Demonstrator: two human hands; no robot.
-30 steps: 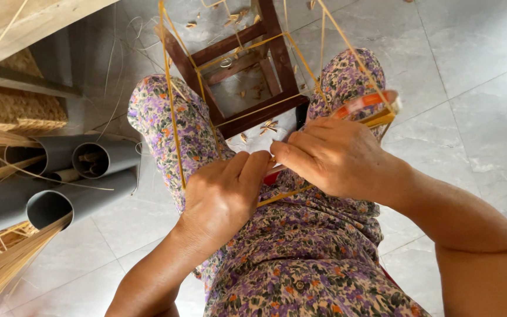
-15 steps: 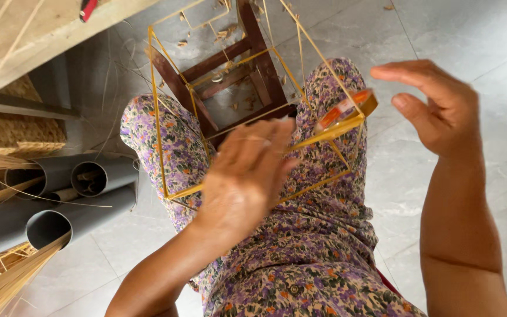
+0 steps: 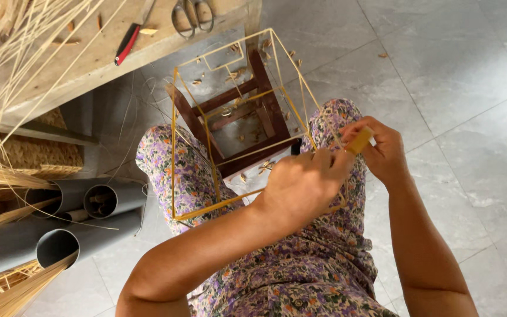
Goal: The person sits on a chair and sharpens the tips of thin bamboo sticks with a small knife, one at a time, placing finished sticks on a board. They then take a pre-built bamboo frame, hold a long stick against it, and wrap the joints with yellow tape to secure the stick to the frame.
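We had both hands back on the work. Half a second before, our right hand had been lifted off, open in the air, well to the right of the bamboo frame; now it was down again at the frame's right edge, curled shut on a small yellow tape roll pinched between thumb and fingers. Our left hand, which had been spread over the middle of the frame, had slid right to meet it and was closed on a thin strut at that same corner, just beside the roll.

The frame itself, a box of thin yellow strips, sat across our lap over the flowered dress, tipped up so that the dark wooden stool on the floor showed through it. We judged the corner joint to be under binding again, one hand steadying, the other feeding tape.

Far left, on the desk, lay scissors and a red-handled knife; grey pipes lay below.
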